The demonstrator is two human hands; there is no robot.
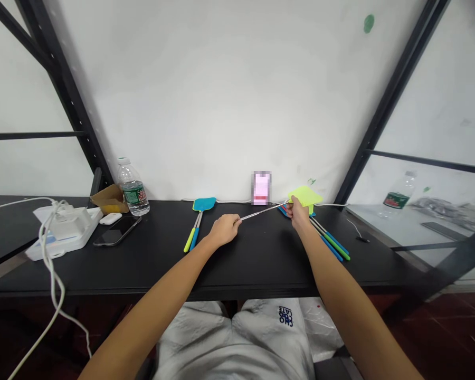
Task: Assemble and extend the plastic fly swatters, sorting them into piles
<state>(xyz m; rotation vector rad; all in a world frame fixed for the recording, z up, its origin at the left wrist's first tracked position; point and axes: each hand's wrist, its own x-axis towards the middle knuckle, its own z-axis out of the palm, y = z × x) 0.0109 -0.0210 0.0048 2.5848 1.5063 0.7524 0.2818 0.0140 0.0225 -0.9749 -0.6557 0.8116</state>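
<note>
A fly swatter with a yellow-green head (pixel 307 195) and a thin metal rod is held up over the desk in both my hands. My left hand (pixel 224 229) is closed round its handle end, so the grip is hidden. My right hand (pixel 298 213) pinches it where the rod meets the head. To the left of my left hand lie fly swatters with a blue head (pixel 204 203) on top and yellow-green and blue handles. Beneath and beyond my right hand, several more swatters with blue and green handles (pixel 334 245) lie together, their heads partly covered.
On the black desk (pixel 257 264), a phone (pixel 260 187) leans against the wall. At left are a water bottle (pixel 133 187), an open cardboard box (pixel 110 199), a dark phone (pixel 117 231), a white case (pixel 111 218) and a power strip (pixel 69 232) with trailing cables. A short cable (pixel 362 239) lies at right.
</note>
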